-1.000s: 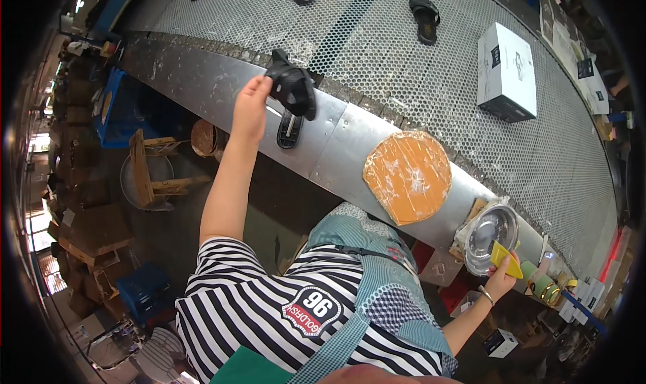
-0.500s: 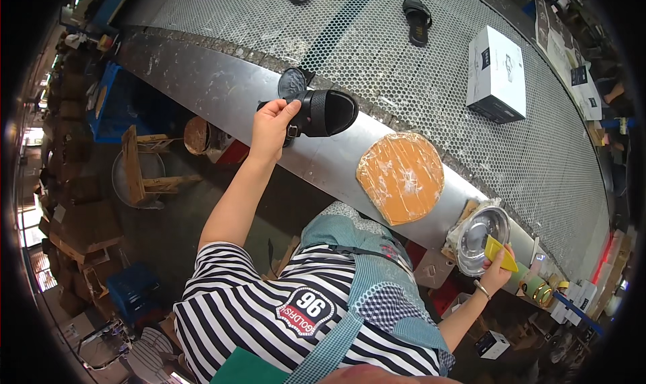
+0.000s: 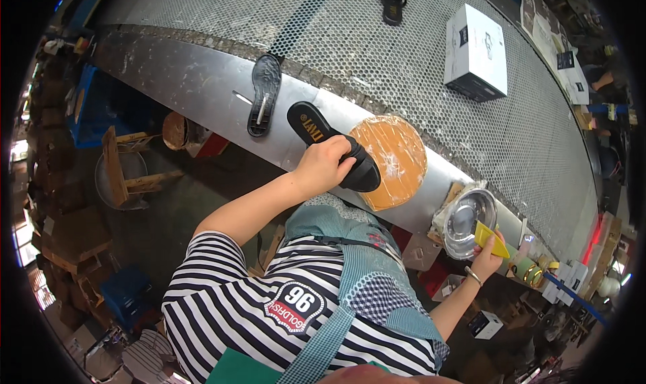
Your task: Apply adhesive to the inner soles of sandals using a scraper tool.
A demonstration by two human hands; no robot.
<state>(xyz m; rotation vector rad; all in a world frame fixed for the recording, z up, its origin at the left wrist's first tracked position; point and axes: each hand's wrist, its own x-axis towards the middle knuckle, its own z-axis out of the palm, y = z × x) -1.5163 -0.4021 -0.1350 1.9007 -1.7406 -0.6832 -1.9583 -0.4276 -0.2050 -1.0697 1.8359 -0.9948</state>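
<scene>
In my left hand [image 3: 326, 162] is a black sandal [image 3: 308, 123], pinched around its strap, with its insole facing up. Its toe end lies over the left part of a round, orange-brown board [image 3: 401, 159] with a shiny film; contact with it is hard to tell. To the left, a black shoe sole [image 3: 266, 78] with a pale strip on it rests on the metal ledge. Further right, my right hand [image 3: 489, 251] grips a yellow flat scraper [image 3: 493, 240] at the rim of a clear bowl [image 3: 463, 233]. Fingers partly hide the scraper.
The metal ledge [image 3: 182, 74] borders a perforated conveyor surface [image 3: 350, 41]. On it stand a white shoe box [image 3: 476, 54] and a black sandal [image 3: 391, 2], with more black footwear at the far left. A wooden stool [image 3: 120, 169] and a blue crate [image 3: 94, 111] are beyond the ledge's near side.
My left hand has carried the sandal right and nearer, from beside the sole to the orange-brown board. The sole now shows in full. My right hand still holds the scraper by the bowl.
</scene>
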